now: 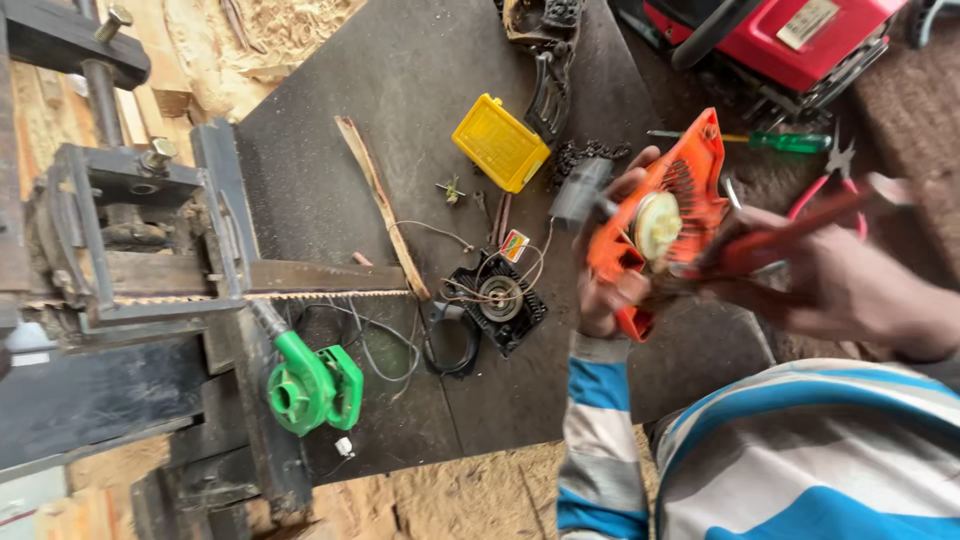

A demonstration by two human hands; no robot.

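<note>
Dark mat over sawdust floor. On it: yellow plastic box, wooden stick lying diagonally, black engine part with loose wires — just right of stick's lower end. Green blower at the mat's lower left, beside a metal frame. Green-handled screwdriver and red machine at upper right.

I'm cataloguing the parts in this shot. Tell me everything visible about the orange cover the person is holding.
The orange cover looks like moulded plastic, with vent slots near its upper edge and a pale round pulley at its middle. It is held tilted above the dark mat. The left hand grips its lower end; the right hand brings a red-handled tool against it.
</note>
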